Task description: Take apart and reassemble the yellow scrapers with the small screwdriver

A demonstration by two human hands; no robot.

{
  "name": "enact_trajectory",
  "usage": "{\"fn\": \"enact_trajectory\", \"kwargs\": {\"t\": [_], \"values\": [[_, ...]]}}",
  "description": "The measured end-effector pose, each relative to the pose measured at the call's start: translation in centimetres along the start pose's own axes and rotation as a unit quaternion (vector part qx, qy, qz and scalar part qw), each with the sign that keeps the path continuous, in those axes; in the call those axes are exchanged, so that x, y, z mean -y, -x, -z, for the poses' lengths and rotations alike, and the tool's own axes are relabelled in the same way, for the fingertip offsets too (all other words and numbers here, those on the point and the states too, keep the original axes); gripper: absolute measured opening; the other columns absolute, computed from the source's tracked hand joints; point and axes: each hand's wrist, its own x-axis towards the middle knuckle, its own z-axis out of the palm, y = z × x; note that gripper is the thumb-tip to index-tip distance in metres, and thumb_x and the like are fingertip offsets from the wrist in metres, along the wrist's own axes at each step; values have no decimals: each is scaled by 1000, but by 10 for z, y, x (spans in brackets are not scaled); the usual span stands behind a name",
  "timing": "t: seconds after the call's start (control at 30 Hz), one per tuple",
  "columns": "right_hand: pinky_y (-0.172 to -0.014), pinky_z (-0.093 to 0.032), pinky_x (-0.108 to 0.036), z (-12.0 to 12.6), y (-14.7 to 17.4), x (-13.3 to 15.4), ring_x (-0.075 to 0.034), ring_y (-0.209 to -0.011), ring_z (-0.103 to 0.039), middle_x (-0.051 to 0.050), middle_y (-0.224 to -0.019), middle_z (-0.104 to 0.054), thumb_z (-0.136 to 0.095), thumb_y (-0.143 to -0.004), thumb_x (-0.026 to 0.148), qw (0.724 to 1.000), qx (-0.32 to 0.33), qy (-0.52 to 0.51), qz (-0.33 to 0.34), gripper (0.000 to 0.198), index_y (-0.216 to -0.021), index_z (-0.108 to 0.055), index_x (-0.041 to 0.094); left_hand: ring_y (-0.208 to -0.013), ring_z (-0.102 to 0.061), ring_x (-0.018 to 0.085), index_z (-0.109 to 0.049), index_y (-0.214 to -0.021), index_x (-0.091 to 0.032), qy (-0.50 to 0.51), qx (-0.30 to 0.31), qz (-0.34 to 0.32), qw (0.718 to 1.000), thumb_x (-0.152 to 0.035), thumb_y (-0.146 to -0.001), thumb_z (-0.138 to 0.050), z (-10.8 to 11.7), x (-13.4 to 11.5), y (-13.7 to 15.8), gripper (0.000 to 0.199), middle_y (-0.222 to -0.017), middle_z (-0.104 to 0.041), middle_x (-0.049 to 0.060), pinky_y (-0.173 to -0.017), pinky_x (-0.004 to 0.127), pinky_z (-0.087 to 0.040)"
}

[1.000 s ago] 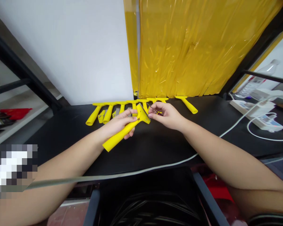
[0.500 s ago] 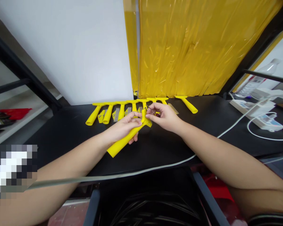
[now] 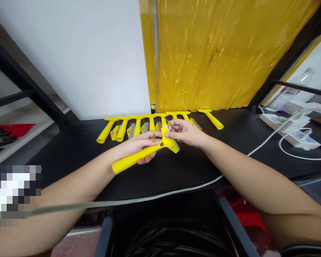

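Note:
A yellow scraper [image 3: 135,159] with a tubular handle and a wide head lies in my left hand [image 3: 141,144], which is closed around the handle just below the head. A grey blade edge shows along the far side of the head. My right hand [image 3: 186,133] is closed at the head, thumb and fingertips touching its upper corner. Out of its fingers sticks a slim dark rod-like tool [image 3: 169,123], pointing up and left; its other end is hidden in the hand. The scraper is held above the black table [image 3: 160,178].
Behind my hands lies a row of yellow scraper handles [image 3: 122,130], with yellow-and-metal blade pieces [image 3: 131,130] between them. Another handle [image 3: 215,120] lies to the right. A white cable [image 3: 176,192] crosses the front. Power strips [image 3: 294,132] and a plastic bottle [image 3: 286,92] are at right.
The scraper has turned in my left hand: its head now faces right with the blade side showing, and the handle end has swung left. My right fingers have stayed at the head.

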Motion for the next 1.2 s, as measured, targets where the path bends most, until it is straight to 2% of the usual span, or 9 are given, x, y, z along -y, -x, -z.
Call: {"fn": "enact_trajectory", "kwargs": {"t": [0.13, 0.23, 0.37, 0.53, 0.63, 0.8, 1.2], "values": [[-46, -27, -21, 0, 0, 0, -6, -49, -37, 10, -61, -49, -93, -70, 46, 1000, -17, -16, -6, 49, -89, -54, 21, -34, -52, 13, -45, -136, -24, 17, -9, -8, 1000, -43, -97, -69, 5, 3, -2, 50, -57, -63, -4, -32, 16, -38], [-48, -34, -22, 5, -1, -4, -8, -52, -43, 7, -71, -55, -86, -77, 43, 999, -50, 0, -6, 42, -95, -55, 22, -33, -50, 13, -43, -135, -25, 23, -34, -10, 999, -43, -97, -69, 9, 4, -4, 50, -56, -62, -3, -32, 17, -38], [-61, -46, -27, 20, 1, -7, -13, -66, -56, 1, -81, -60, -74, -87, 36, 990, -68, 110, 52, 22, -98, -61, 21, -34, -51, 14, -43, -131, -26, 38, -93, -36, 994, -40, -95, -69, 14, 6, -7, 47, -56, -62, -3, -32, 18, -38], [-62, -38, -29, 32, 8, 2, -16, -60, -52, 2, -71, -59, -60, -100, 35, 951, -55, 296, 65, 22, -117, -69, 25, -38, -57, 17, -42, -130, -25, 32, -171, -74, 982, -34, -95, -66, 15, 2, -8, 44, -54, -61, -3, -36, 19, -42], [-65, -34, -31, 29, 12, 8, -18, -64, -51, 2, -71, -60, -62, -98, 32, 925, -45, 370, 73, 17, -113, -63, 24, -37, -57, 17, -44, -129, -25, 24, -196, -88, 976, -35, -94, -67, 14, 2, -8, 43, -52, -61, -3, -36, 20, -44], [-66, -34, -32, 22, 13, 9, -20, -68, -52, -1, -78, -60, -58, -98, 31, 913, -44, 402, 60, 13, -99, -46, 25, -35, -56, 17, -44, -126, -26, 24, -210, -98, 972, -35, -95, -68, 11, 3, -7, 41, -53, -63, -4, -35, 20, -44], [-66, -34, -31, 21, 12, 5, -19, -67, -52, 0, -76, -59, -56, -99, 30, 886, -39, 456, 73, 12, -96, -45, 24, -38, -60, 15, -44, -120, -25, 24, -223, -109, 968, -25, -94, -65, -1, -4, -5, 34, -62, -62, -7, -34, 20, -45]]}}
